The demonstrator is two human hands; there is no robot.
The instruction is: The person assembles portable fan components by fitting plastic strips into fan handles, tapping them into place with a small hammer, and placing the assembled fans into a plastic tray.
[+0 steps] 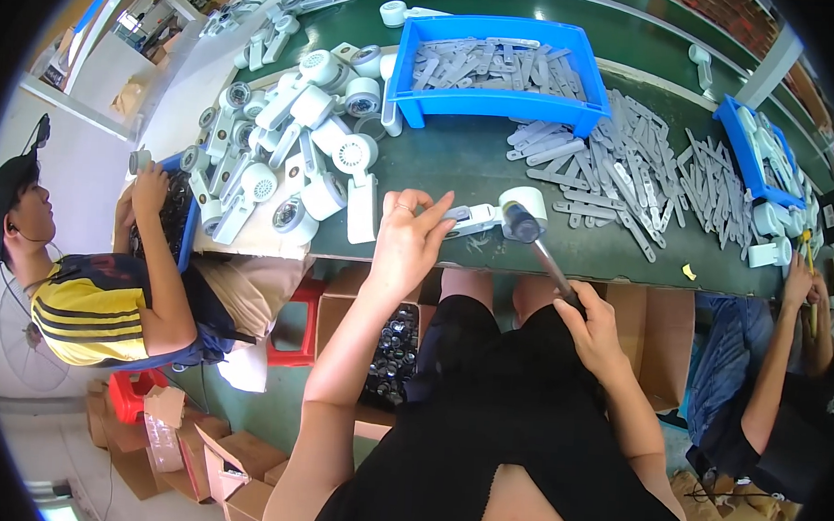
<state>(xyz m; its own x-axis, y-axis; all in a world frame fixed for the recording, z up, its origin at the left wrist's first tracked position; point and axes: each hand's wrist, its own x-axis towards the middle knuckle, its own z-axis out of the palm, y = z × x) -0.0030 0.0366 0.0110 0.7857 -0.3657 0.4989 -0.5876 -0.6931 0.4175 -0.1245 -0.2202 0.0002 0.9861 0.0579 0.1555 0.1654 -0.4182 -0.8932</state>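
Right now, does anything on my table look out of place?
Yes: a small yellow scrap lies alone on the green table, between the grey strips and the near edge. It looks stray, its colour unlike theirs.

Bright overall | soft shadows | curved fisheye edges | black corners

I see one co-worker (98,310) on the left, black cap (11,183), yellow-and-dark top — red stool (135,395) just below, open cardboard boxes (175,460) heaped lower left. Far right I get another co-worker (790,436), dark top, blue jeans (732,371). Also a slanted pale post (771,67), upper right — plus a round grille (25,334), left edge, too faint to call.
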